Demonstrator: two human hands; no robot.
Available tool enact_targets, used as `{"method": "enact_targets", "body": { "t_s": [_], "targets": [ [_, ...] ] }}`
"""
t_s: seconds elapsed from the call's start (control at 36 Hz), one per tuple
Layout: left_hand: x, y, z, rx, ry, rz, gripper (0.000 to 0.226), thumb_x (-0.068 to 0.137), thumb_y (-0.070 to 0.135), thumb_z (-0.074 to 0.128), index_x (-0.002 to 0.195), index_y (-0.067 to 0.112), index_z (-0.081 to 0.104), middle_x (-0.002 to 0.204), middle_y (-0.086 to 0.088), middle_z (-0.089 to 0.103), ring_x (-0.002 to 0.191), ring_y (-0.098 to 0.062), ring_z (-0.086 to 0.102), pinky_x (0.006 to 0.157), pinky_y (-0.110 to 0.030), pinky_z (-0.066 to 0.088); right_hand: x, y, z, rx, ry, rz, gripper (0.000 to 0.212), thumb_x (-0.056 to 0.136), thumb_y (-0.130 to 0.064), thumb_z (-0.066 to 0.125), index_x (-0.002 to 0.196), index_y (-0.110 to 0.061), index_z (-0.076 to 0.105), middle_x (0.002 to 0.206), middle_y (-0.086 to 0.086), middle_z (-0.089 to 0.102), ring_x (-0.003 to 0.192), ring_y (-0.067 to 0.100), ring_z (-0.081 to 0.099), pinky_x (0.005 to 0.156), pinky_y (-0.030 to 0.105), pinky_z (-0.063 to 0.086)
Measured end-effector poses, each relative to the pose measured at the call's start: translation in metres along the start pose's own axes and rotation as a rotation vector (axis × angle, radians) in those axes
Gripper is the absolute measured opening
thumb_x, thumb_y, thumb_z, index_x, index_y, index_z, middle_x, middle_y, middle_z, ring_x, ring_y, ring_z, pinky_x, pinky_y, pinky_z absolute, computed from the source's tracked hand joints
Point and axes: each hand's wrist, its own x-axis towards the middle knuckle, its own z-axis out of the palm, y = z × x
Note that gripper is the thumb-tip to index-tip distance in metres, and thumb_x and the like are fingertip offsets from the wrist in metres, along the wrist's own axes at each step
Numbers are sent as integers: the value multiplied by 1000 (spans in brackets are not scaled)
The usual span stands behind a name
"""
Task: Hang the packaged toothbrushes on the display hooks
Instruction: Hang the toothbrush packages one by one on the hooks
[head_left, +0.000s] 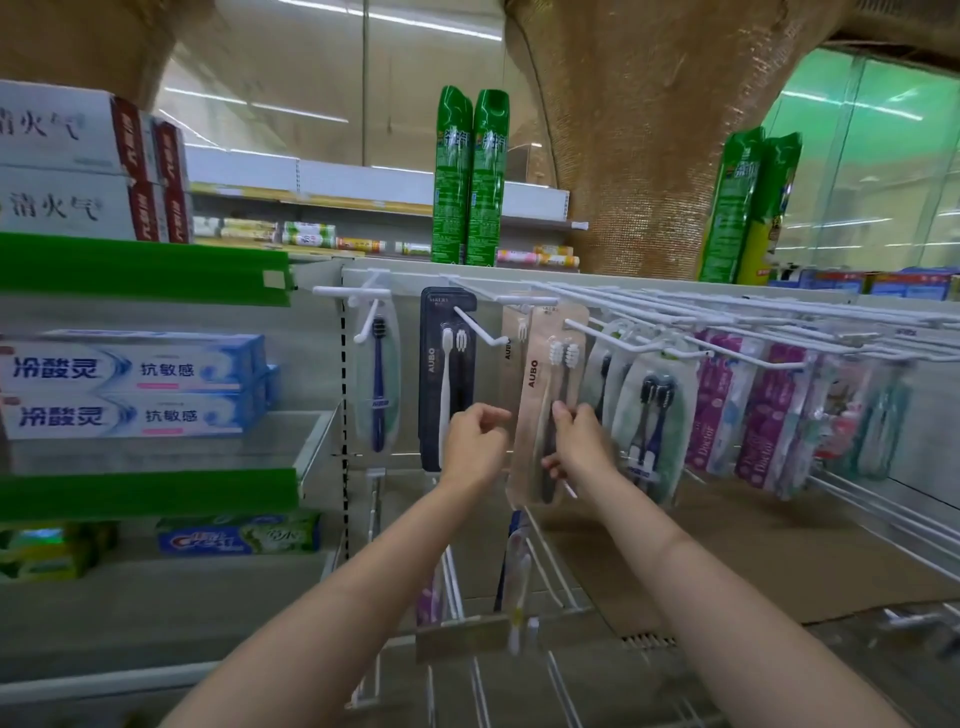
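My right hand (579, 441) grips a beige AUBO toothbrush pack (540, 395) by its middle, its top up at the white display hooks (587, 332). A second beige pack (511, 343) hangs just behind it. My left hand (475, 441) is beside the beige pack, fingers curled with nothing in them, in front of a black AUBO pack (441, 374) that hangs on its own hook. A clear pack with a blue toothbrush (378, 379) hangs further left. Whether the held pack's hole is on a hook is hidden.
More hanging packs (654, 405) and pink Doctor packs (763, 421) fill the hooks to the right. Toothpaste boxes (130, 389) sit on shelves at the left. Green spray cans (467, 176) stand on top. Lower hooks (519, 571) hold a few packs below my arms.
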Motion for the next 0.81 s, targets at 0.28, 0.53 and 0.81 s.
{"method": "enact_targets", "body": {
  "t_s": [0.28,0.53,0.81],
  "targets": [
    [5,0,2,31,-39,29,23,91,2,48,108,9,61,107,-2,60,97,-10,53,73,-15,41,42,-16,25,113,3,122,32,101,-32,32,120,-8,42,111,21,56,47,22,63,28,17,39],
    [20,-2,-4,47,-45,35,19,91,7,49,99,17,62,89,11,57,88,-10,56,74,-24,46,71,-18,33,34,37,103,34,102,-30,30,129,-9,36,120,21,52,53,23,55,33,25,43],
    [27,-7,-9,59,-47,-23,21,91,8,48,105,16,62,104,6,59,99,-8,53,83,-21,39,85,-15,44,-40,48,101,47,101,-35,30,139,-8,31,124,21,53,69,28,60,30,20,37]
  ]
}}
